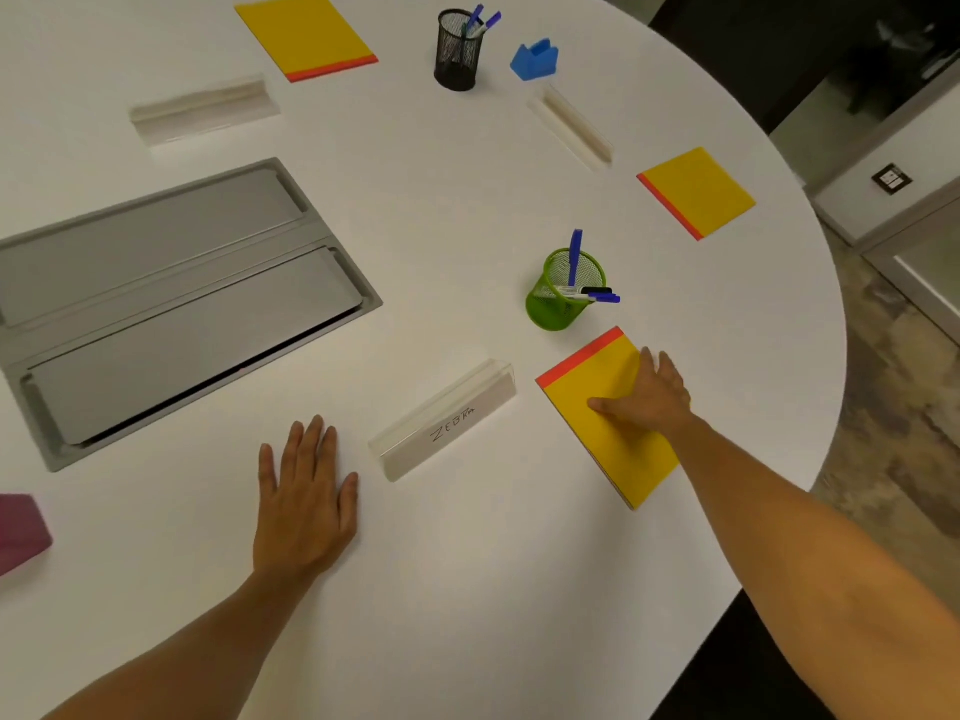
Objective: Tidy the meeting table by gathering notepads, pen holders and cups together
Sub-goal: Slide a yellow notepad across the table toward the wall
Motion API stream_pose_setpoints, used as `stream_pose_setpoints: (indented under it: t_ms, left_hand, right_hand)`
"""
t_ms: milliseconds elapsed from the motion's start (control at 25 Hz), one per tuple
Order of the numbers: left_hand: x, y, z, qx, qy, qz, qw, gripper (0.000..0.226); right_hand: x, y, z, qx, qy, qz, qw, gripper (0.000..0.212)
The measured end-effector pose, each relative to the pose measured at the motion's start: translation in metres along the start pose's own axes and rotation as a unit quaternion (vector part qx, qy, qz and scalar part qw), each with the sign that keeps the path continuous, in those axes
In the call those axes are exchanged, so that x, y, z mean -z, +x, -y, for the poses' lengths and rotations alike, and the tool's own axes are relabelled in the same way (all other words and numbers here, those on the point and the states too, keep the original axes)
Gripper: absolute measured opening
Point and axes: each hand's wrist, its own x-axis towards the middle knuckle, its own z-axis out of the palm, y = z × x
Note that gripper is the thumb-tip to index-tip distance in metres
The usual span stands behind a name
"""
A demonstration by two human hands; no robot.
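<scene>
Three yellow notepads with red bindings lie on the white table (pixel 467 563): a near notepad (pixel 587 387) at the right, a second notepad (pixel 698 192) further right, and a far notepad (pixel 306 33) at the top. My right hand (pixel 649 394) rests flat on the near notepad, fingers spread. A green mesh pen holder (pixel 563 296) with pens stands just beyond that pad. A black mesh pen holder (pixel 457 52) with pens stands at the far side. My left hand (pixel 304 498) lies flat on the bare table, holding nothing.
A clear name stand (pixel 447 420) marked ZEBRA lies between my hands. Two more clear name stands (pixel 202 109) (pixel 571 127) lie farther off. A grey recessed cable hatch (pixel 171 304) fills the left. A blue holder (pixel 535 59) and a maroon object (pixel 21 532) sit nearby. The table's curved edge runs along the right.
</scene>
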Motion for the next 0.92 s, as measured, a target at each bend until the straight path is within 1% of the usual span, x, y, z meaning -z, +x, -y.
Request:
stream_pose_setpoints:
  t_ms: [80,200,280,400,560,640,760,840,920]
  left_hand:
    - [0.001,0.001,-0.001,0.003,0.003,0.003,1.000,0.072]
    - [0.004,0.001,-0.002,0.007,0.008,0.013,1.000,0.071]
    - [0.005,0.001,-0.003,0.009,0.009,0.016,1.000,0.071]
    - [0.006,0.002,-0.003,0.011,0.008,0.020,1.000,0.072]
    - [0.004,0.002,-0.002,0.013,0.014,0.022,1.000,0.072]
    - [0.004,0.002,-0.002,0.012,0.014,0.023,1.000,0.072]
    - [0.005,0.003,-0.002,0.012,0.018,0.023,0.999,0.071]
    - [0.007,0.002,-0.003,0.008,0.016,0.028,0.999,0.071]
    - [0.008,0.001,-0.001,0.007,0.010,0.027,1.000,0.069]
  right_hand:
    - [0.002,0.011,-0.006,-0.027,0.014,0.015,0.999,0.132]
    - [0.000,0.016,-0.008,-0.045,-0.022,0.020,0.999,0.131]
    - [-0.002,0.016,-0.009,-0.055,-0.034,0.030,0.997,0.134]
    - [-0.006,0.013,-0.012,-0.076,-0.015,0.031,0.997,0.137]
    - [-0.019,0.003,-0.015,-0.085,0.031,0.032,0.995,0.127]
    - [-0.023,-0.004,-0.016,-0.073,0.092,0.035,0.992,0.116]
    - [-0.019,-0.020,-0.014,-0.018,0.226,0.057,0.972,0.083]
    - [-0.017,-0.033,-0.013,0.013,0.271,0.080,0.959,0.059]
    - [-0.018,-0.047,-0.011,0.019,0.304,0.108,0.946,0.045]
